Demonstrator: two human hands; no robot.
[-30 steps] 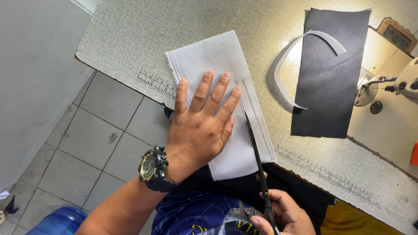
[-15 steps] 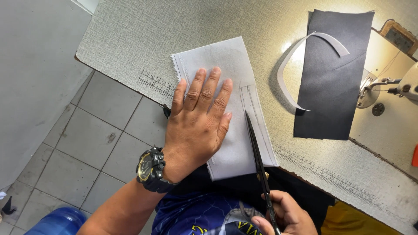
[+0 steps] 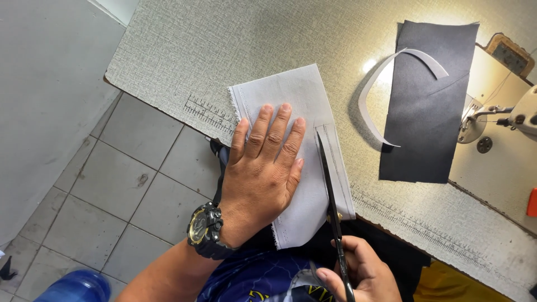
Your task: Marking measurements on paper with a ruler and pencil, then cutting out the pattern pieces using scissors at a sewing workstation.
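The left hand (image 3: pixel 263 168) lies flat, fingers spread, on a pale grey fabric piece (image 3: pixel 291 100) at the near edge of the table (image 3: pixel 184 50). The right hand (image 3: pixel 358 274) is closed round the handles of black scissors (image 3: pixel 330 190), whose blades run along the fabric's long axis beside its right-hand seam, pointing toward the table's far edge.

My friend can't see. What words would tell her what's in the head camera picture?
A left hand with a black watch presses flat on a pale grey cloth on a speckled table, while the right hand cuts a strip along its edge with scissors. A dark cloth with a curved white strip lies beside a sewing machine.
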